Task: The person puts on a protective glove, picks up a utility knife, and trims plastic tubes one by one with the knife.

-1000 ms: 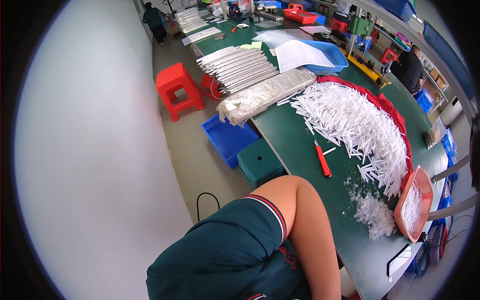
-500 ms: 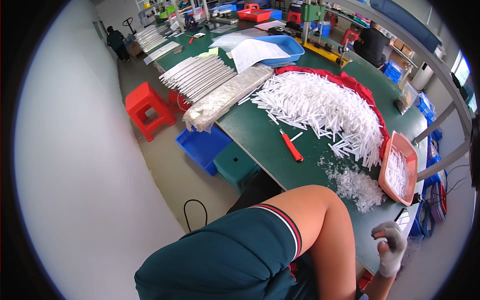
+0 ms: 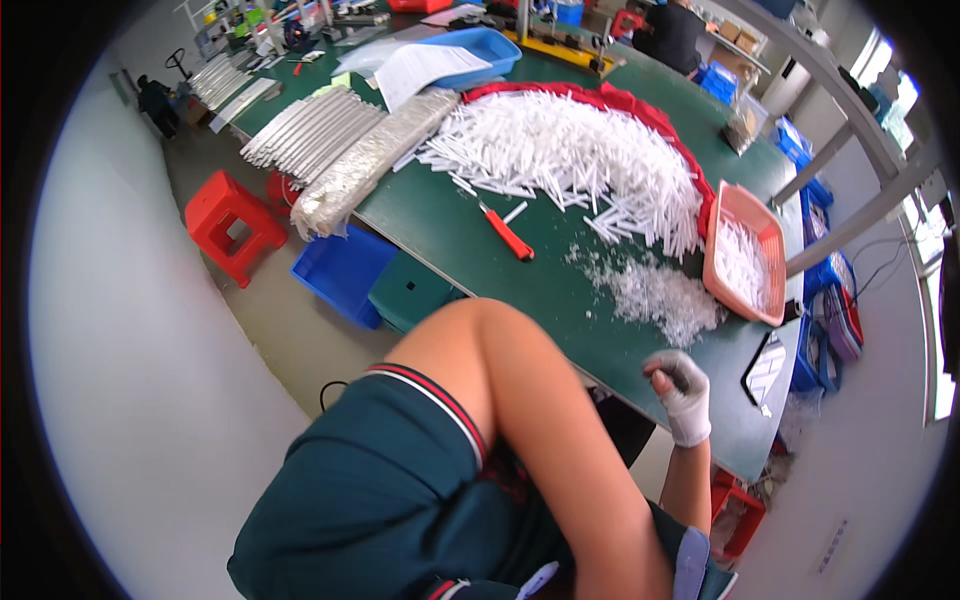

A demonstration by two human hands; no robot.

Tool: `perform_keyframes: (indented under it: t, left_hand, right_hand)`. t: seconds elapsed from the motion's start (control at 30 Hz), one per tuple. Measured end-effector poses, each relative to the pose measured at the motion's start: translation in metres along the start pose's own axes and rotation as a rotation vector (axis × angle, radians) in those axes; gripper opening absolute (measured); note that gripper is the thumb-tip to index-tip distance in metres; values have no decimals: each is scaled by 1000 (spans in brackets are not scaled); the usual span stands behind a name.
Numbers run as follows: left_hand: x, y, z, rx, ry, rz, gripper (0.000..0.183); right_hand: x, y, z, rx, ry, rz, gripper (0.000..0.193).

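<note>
1 loose heap of clear scraps [image 3: 655,300] is spread on the green tabletop [image 3: 440,225], just beyond the gloved right hand [image 3: 683,392], whose fingers are curled in toward the thumb; whether anything is pinched cannot be told. No right hand was shown 1 s ago; 0.5 s ago the black-edged phone [image 3: 766,370] was partly covered by it. Now the phone is uncovered and the hand has been brought nearer the scraps, which are judged more easily reached. The left hand is not shown; the left arm [image 3: 510,370] is bent across the foreground. Farther out are seen the pink basket [image 3: 742,204], the red-handled knife [image 3: 508,235] and the white sticks [image 3: 570,150], bordered by red cloth [image 3: 625,102].
</note>
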State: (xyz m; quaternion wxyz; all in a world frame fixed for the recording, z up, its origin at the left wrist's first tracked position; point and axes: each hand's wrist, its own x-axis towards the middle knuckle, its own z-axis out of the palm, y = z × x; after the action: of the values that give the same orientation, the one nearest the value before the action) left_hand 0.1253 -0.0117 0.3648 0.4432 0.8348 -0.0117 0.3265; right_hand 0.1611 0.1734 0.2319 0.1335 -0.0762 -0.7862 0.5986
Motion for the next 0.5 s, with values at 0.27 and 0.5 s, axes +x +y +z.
perform_keyframes:
  t: [0.27,0.5]
  left_hand:
    - [-170,23,7,113,1148,-464,21]
    - [-261,-11,26,1095,1496,-1067,7]
  right_hand:
    - [10,1,11,-869,238,-329,33]
    - [70,-4,48,-1055,44,-406,29]
